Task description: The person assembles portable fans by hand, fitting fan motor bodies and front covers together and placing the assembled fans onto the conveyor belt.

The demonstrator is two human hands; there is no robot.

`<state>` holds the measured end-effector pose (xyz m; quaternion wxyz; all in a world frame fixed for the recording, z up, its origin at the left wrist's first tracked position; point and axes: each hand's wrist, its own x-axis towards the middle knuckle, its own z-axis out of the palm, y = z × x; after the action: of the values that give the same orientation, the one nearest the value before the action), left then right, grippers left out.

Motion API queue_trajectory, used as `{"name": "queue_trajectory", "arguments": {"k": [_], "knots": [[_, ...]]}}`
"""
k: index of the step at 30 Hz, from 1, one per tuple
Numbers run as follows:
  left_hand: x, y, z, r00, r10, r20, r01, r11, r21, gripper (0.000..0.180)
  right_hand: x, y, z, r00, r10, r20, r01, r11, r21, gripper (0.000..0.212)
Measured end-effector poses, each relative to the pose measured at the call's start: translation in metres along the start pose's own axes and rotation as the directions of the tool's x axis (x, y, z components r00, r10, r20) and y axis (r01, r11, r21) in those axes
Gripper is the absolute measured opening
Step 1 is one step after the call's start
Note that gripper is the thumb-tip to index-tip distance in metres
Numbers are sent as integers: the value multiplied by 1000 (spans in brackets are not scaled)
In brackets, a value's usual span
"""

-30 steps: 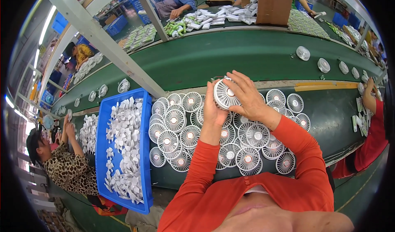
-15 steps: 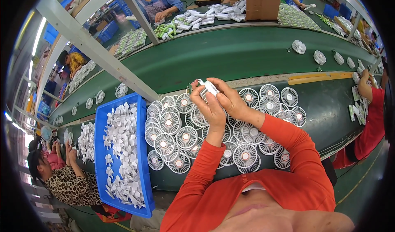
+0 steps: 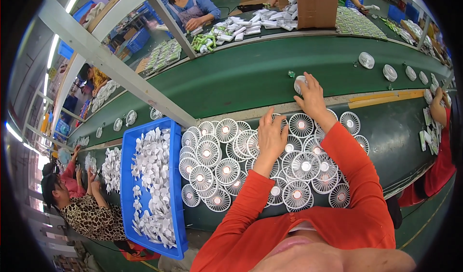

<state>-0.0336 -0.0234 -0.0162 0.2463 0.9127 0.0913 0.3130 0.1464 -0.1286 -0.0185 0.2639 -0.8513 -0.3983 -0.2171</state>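
My right hand (image 3: pixel 312 98) reaches over the green conveyor belt (image 3: pixel 231 86), thumb and fingers around the rim of a white round fan housing (image 3: pixel 299 84) lying there. A small green circuit board (image 3: pixel 291 74) lies just beyond that housing. My left hand (image 3: pixel 271 136) hovers over or rests on the near pile of white fan grilles; contact cannot be told. Its fingers are spread and nothing shows in them. The round grilles (image 3: pixel 226 171) overlap across the dark green worktop, several with copper-coloured centres. Part of the pile is hidden under my hands and red sleeves.
A blue bin (image 3: pixel 179 209) of white fan blades stands left of the grilles. A slanting metal post (image 3: pixel 130 74) rises by its far corner. More fan housings (image 3: pixel 390 72) sit on the belt. Co-workers sit left, right and across, beside white parts and a cardboard box (image 3: pixel 316 6).
My hands have parted. The right one has moved forward to the belt with the white part; the left has let go and dropped toward the grilles. The whole view has shifted slightly.
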Motion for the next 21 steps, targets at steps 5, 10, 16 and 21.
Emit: {"name": "queue_trajectory", "arguments": {"k": [5,10,16,21], "knots": [[2,0,-4,999,-36,-20,35,999,-9,29,-10,-18,-5,936,-327,127,291,927,238,34],[4,1,-1,998,-51,-20,51,999,-19,29,-10,-19,-2,907,-376,191,321,909,266,41],[1,-3,-2,999,-23,-32,23,1000,-2,31,-9,-15,-5,861,-426,279,324,881,346,47],[1,-1,-4,999,-31,-16,31,999,-7,30,-12,-13,-5,862,-378,337,203,867,455,48]]}}
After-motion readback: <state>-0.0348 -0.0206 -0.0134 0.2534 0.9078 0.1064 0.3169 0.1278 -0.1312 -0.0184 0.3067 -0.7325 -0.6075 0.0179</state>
